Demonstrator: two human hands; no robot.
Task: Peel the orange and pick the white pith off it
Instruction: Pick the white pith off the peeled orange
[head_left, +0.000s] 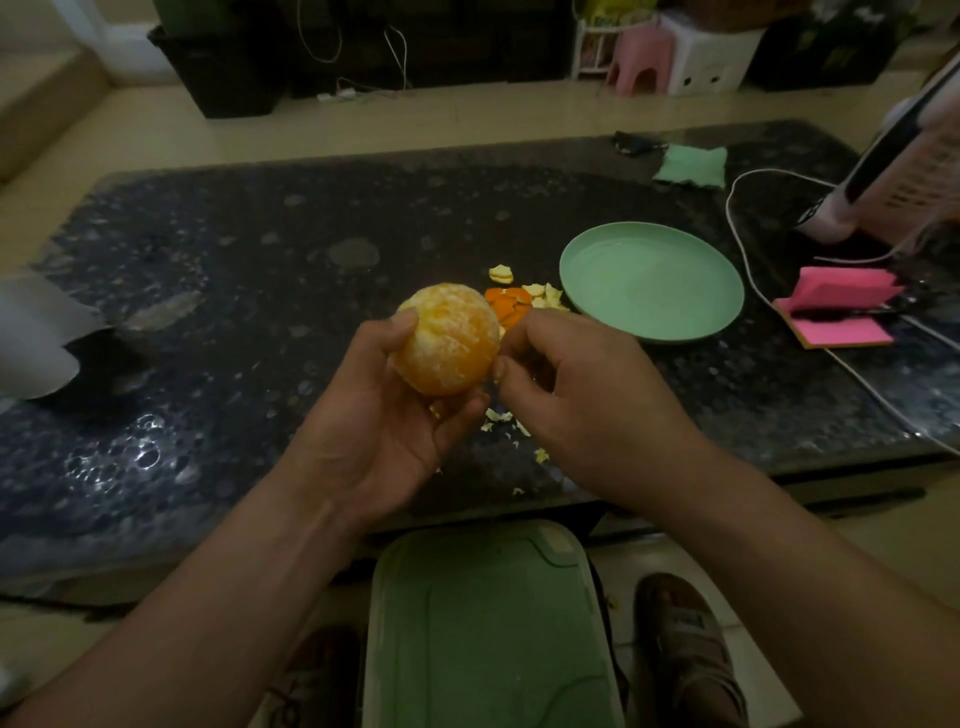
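I see my left hand (384, 415) gripping the round, peeled, pith-streaked orange (449, 338) in curled fingers above the dark speckled stone table (260, 249), near the torn orange peel scraps (511, 304) and round pale-green plate (652, 280), while my right hand (582, 395) curls against the fruit's right side, and I cannot tell whether it pinches anything.

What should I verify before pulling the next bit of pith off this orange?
1. Orange secure: ok, left hand grips it above the table.
2. Rind removed: ok on the visible side; back cannot tell.
3. Pith gone: not ok, white patches cover the visible face.
4. Right hand pinching a strand: cannot tell, its curled fingertips meet at the orange's right edge.
5. Green plate free: ok, nothing on it; peel pieces lie beside it.
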